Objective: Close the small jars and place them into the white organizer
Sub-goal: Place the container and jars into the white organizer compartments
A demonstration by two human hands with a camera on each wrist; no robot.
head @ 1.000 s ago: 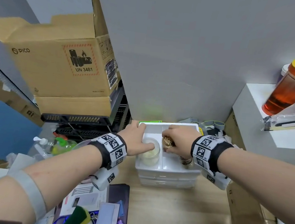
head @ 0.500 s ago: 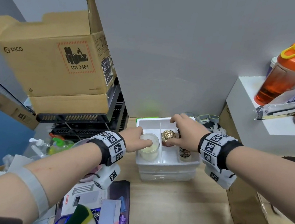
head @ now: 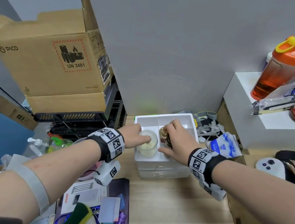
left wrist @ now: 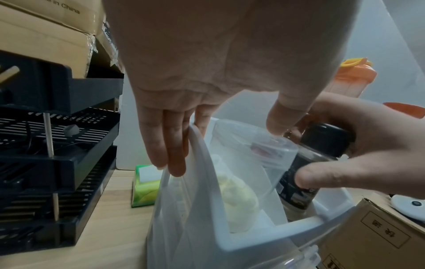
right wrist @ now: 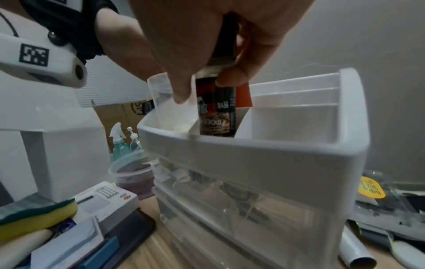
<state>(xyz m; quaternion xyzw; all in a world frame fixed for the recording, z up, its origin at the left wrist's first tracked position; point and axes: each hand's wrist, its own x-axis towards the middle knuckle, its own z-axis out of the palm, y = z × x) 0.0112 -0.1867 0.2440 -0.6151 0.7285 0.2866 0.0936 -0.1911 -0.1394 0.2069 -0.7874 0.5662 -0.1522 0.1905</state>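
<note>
- Left hand [head: 133, 135], fingers straight, rests on the white organizer [head: 188, 117] rim; its thumb touches the lidded cream jar [head: 147, 146] already seated in the organizer's front-left compartment.
- Right hand [head: 175, 141] fingers curl round the capped dark jar [right wrist: 217, 109], which stands in the middle compartment and looks nearly placed, needing only release.
- The gold-topped jar [head: 163, 132] sits just behind it.

Right hand [right wrist: 202, 36]: thumb and fingers curled round the dark cap of a small dark-labelled jar [right wrist: 217, 112], held upright in a front compartment of the white organizer [right wrist: 264, 151]. Clear jar [right wrist: 161, 94] just beside it, to the left. Clear drawers [right wrist: 230, 209] beneath. Bench [right wrist: 165, 254] carries a yellow-green sponge [right wrist: 39, 216], spray bottles [right wrist: 119, 140] and a round plastic tub [right wrist: 131, 172].
</note>
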